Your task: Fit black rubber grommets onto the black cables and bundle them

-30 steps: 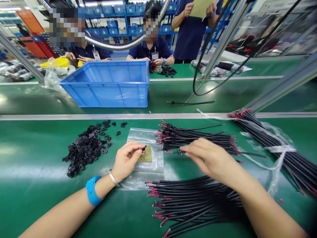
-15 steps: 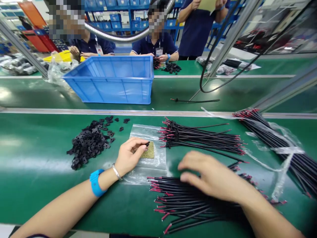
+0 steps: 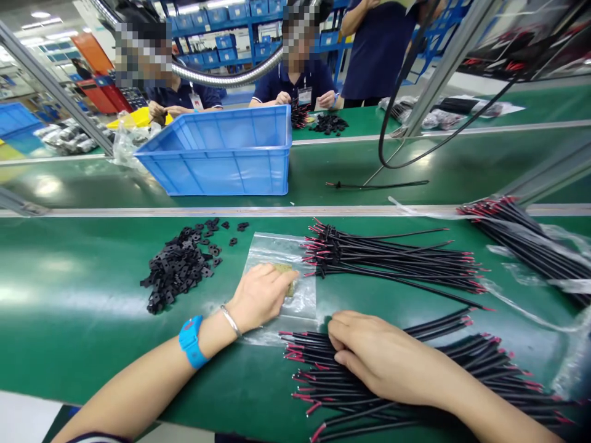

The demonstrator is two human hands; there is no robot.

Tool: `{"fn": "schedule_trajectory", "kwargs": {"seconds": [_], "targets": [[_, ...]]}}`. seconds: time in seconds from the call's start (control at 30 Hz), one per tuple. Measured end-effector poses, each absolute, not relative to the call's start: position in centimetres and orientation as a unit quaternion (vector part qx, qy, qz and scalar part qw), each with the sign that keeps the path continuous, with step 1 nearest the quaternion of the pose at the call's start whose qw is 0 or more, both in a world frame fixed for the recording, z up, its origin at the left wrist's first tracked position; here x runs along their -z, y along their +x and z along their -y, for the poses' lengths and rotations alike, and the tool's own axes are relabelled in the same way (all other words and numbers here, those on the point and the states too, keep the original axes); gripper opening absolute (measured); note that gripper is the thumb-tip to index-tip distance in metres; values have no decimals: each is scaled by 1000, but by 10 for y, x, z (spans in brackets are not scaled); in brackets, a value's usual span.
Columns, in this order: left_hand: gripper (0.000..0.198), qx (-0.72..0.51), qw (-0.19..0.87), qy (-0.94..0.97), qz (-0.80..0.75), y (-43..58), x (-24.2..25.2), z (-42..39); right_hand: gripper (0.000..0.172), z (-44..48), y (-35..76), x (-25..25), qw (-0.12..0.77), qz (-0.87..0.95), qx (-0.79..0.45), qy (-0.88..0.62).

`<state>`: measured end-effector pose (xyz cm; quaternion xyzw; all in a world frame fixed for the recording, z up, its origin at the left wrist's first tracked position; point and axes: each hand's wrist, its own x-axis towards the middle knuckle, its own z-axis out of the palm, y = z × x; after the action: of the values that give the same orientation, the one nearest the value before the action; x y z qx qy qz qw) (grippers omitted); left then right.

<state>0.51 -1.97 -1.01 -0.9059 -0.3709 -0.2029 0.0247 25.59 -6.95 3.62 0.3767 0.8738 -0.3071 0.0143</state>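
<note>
My left hand (image 3: 258, 296) rests on a clear plastic bag (image 3: 277, 252), its fingers curled together over a small yellow-green pad (image 3: 290, 289); whatever the fingertips pinch is hidden. My right hand (image 3: 373, 354) lies palm down on the near bundle of black wires with red tips (image 3: 415, 375), fingers bent into the strands near their left ends. A second bundle of the same wires (image 3: 392, 258) lies just beyond, with black parts fitted at its left end. A heap of small black plastic pieces (image 3: 180, 267) lies left of the bag.
A blue crate (image 3: 221, 154) stands on the far belt, past a metal rail (image 3: 277, 210). More bagged wires (image 3: 530, 234) lie at the right. A black cable (image 3: 406, 147) hangs by a slanted aluminium post. Two seated people and one standing person work behind the crate.
My right hand left the far bundle, came down onto the near bundle and now digs its fingers into it. My left hand lowered its pinched fingertips onto the pad.
</note>
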Motion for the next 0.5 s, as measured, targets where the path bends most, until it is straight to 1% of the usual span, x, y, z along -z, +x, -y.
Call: {"fn": "schedule_trajectory", "kwargs": {"seconds": [0.1, 0.13, 0.2, 0.27, 0.33, 0.4, 0.43, 0.5], "targets": [[42, 140, 35, -920, 364, 9, 5, 22, 10, 70, 262, -44, -28, -870, 295, 393], [42, 142, 24, -921, 362, 9, 4, 22, 8, 70, 264, -47, -60, -866, 292, 402], [39, 198, -37, -906, 373, 10, 1, 22, 9, 67, 267, -50, -146, -855, 278, 412], [33, 300, -166, -840, 419, 12, -1, 24, 11, 64, 267, -49, -233, -849, 245, 407], [26, 402, -352, -706, 465, 16, -5, 28, 12, 62, 265, -45, -285, -850, 198, 396], [22, 460, -527, -545, 463, 21, -9, 33, 12, 61, 263, -38, -299, -856, 159, 390], [21, 473, -587, -479, 449, 24, -11, 36, 13, 61, 262, -35, -298, -859, 148, 389], [23, 482, -652, -400, 427, 29, -15, 42, 14, 61, 261, -29, -293, -862, 137, 390]]}}
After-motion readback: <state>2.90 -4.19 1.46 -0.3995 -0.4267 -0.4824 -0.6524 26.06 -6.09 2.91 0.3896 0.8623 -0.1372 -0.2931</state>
